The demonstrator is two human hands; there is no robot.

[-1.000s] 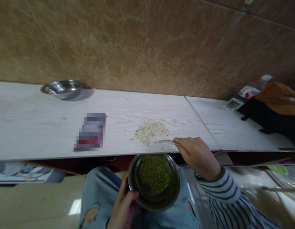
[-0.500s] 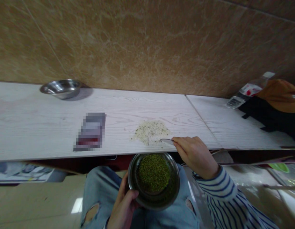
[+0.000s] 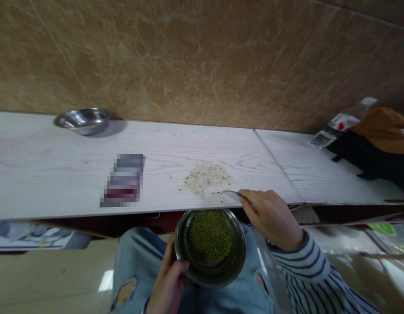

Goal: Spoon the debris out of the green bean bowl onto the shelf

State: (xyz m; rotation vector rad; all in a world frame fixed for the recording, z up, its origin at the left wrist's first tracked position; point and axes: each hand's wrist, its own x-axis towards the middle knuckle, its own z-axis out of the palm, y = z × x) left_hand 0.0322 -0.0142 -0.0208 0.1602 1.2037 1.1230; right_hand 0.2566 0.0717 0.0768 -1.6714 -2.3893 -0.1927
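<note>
Metal bowl [image 3: 218, 272], likely stiff but slick, suits left hand [image 3: 170, 278] clasping its rim [image 3: 242, 244]; right hand [image 3: 274, 216] pinches a utensil [image 3: 231, 195].

The held bowl [image 3: 219, 275] is smooth, shiny metal, the counter [image 3: 166, 170] matt wood-grain, the bottle [image 3: 337, 125] clear plastic

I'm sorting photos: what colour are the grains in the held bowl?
The grains are green; head view.

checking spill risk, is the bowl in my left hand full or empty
Partly full: small green beans in the bowl leave some inner wall bare.
</note>
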